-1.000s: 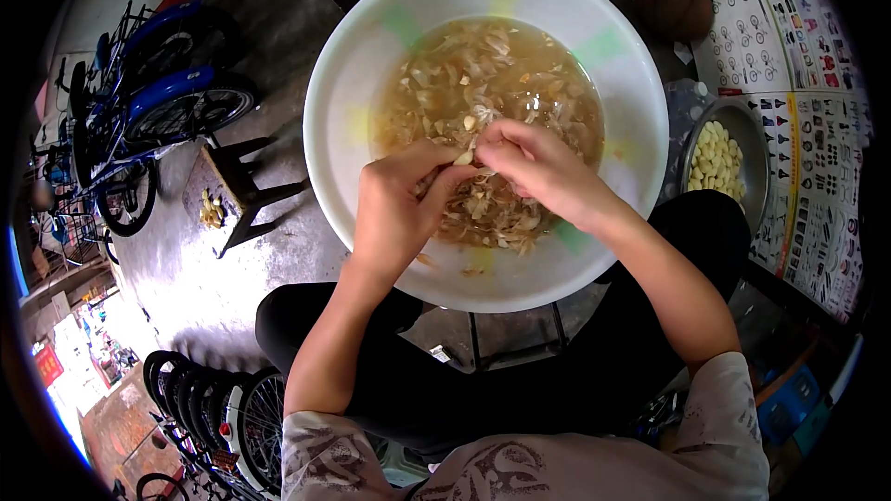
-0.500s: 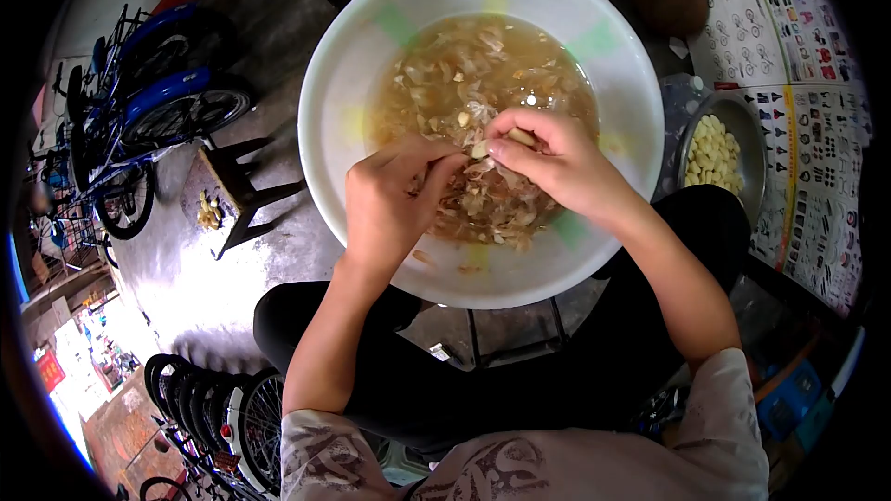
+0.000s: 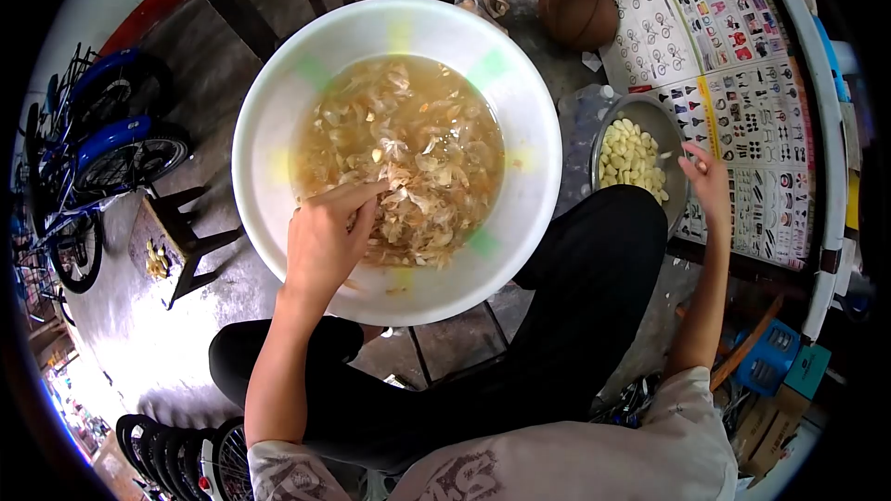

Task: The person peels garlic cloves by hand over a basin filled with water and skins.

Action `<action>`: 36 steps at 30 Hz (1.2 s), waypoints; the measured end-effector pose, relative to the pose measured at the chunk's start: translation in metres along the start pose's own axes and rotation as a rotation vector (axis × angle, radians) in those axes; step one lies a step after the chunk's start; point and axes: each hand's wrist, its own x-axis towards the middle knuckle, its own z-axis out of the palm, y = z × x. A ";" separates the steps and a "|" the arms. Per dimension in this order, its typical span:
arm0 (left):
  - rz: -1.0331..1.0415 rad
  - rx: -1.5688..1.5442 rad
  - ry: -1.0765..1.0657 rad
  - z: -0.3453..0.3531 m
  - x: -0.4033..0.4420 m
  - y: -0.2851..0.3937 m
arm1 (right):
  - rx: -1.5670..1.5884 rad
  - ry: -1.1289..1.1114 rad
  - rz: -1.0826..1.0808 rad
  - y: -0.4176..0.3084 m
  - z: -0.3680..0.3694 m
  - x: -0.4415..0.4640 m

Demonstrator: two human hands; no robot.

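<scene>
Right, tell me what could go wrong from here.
In this view the knee overlaps the metal bowl of pale cloves; a shift of the leg might knock it. Papery skins crowd the white basin near the left hand, so a dropped clove could get lost among them.

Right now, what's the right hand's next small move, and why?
Probably swing the right hand over to the left hand: it's at the metal bowl, which holds pale cloves, while the left hand is above the white basin of liquid and loose skins.
</scene>
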 end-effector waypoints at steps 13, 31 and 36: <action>-0.100 -0.230 -0.015 -0.001 0.011 -0.015 | 0.440 -1.425 -0.359 -0.202 0.162 -0.061; -0.323 -0.454 0.009 -0.005 0.001 -0.021 | 0.659 -1.088 -0.138 -0.207 0.278 -0.091; -0.364 -0.438 -0.083 -0.006 0.003 -0.013 | 0.684 -1.070 -0.053 -0.203 0.278 -0.092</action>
